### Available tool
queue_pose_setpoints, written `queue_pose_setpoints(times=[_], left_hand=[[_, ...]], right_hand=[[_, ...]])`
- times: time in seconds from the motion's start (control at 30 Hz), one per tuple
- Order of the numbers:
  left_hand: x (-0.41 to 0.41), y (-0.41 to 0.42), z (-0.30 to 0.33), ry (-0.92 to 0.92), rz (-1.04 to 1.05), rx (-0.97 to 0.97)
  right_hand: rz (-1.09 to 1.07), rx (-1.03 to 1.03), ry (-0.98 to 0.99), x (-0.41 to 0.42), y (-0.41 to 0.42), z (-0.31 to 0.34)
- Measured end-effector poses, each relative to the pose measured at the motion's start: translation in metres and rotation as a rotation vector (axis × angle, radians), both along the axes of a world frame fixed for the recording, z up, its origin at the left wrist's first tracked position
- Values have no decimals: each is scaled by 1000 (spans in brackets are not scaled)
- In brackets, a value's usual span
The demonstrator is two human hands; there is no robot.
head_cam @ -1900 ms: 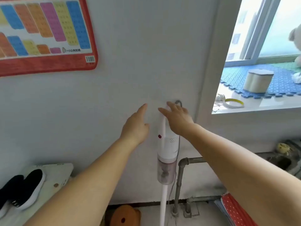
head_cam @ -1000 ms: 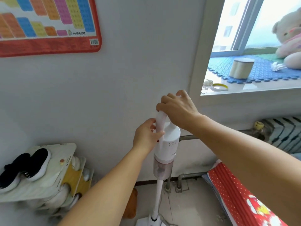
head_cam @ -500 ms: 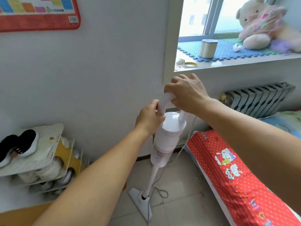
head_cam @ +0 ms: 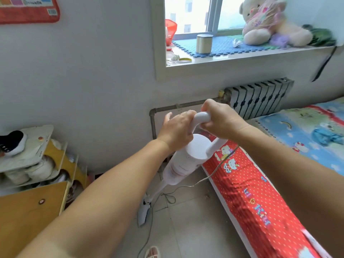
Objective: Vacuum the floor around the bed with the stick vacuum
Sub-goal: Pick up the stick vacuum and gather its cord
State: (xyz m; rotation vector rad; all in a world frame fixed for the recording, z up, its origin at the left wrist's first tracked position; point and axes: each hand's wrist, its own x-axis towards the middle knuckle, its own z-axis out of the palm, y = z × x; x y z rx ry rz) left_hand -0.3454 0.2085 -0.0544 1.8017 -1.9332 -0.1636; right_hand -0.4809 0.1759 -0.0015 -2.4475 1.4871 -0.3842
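Note:
A white stick vacuum (head_cam: 183, 161) leans away from me, its floor head (head_cam: 143, 213) resting on the tiled floor (head_cam: 193, 226) beside the bed (head_cam: 256, 202). My right hand (head_cam: 221, 120) is wrapped around the top of the loop handle. My left hand (head_cam: 178, 129) grips the handle's left side just above the motor body, with the fingertips partly lifted. A thin grey cord (head_cam: 210, 175) runs from the vacuum across the bed's red side and coils on the floor.
A shoe rack (head_cam: 35, 161) with shoes and a wooden panel (head_cam: 28, 216) stand at the left. A radiator (head_cam: 258, 97) and pipe sit under the window sill, which holds a plush bear (head_cam: 266, 23). A slipper (head_cam: 152, 252) lies near the bottom edge.
Both hands took the vacuum from the wall and carried it right toward the bed. The view has turned right and down, showing more bed and floor.

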Motion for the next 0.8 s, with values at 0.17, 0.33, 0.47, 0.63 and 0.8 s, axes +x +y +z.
queue_pose_setpoints(times=[0.17,0.33,0.47,0.63,0.8], left_hand=[[-42,28,-5,-208,-91,104],[-64,40,-18,-246,-126,27],[-85,47,-28,-193,-140,29],[-77,76,-67,299,87,79],[-69,121,-141,400,84,430]], right_hand=[[-96,402,-429,-41,41,-24],[-198,340,-656,-62,70,-51],[-331,286,-759,-71,92,-69],[-518,314,-838,-67,110,-88],[-585,331,-922,-60,114,-93]])
